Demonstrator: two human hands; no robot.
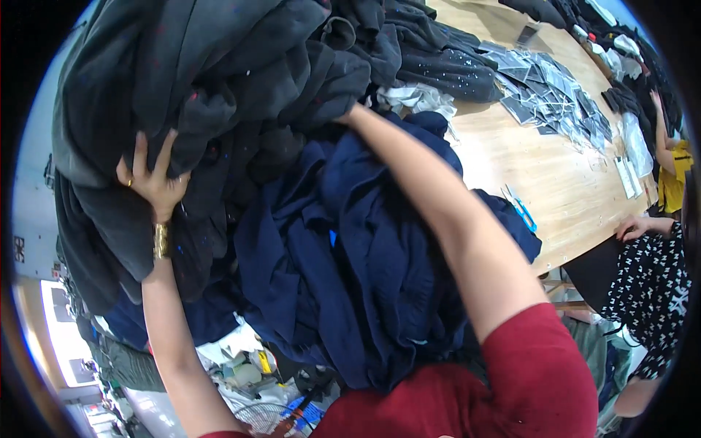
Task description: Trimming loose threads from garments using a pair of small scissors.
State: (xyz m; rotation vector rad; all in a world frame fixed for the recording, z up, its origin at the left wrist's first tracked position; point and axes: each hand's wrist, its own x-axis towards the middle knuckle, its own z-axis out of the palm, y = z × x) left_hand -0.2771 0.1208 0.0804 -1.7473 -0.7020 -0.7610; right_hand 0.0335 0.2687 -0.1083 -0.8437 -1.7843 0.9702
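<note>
One left hand point(155, 188) spread against the charcoal garment heap point(226, 58), upper left, right hand point(350, 116) apparently buried, grip impossible to tell, and a hard tug could topple that heap!

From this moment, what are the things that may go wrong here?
The dark grey cloth under the left hand is piled high, so it might slide. The blue scissors lie close beside the navy cloth, so moving that cloth could drag them. The gold bracelet might snag the grey cloth.
</note>
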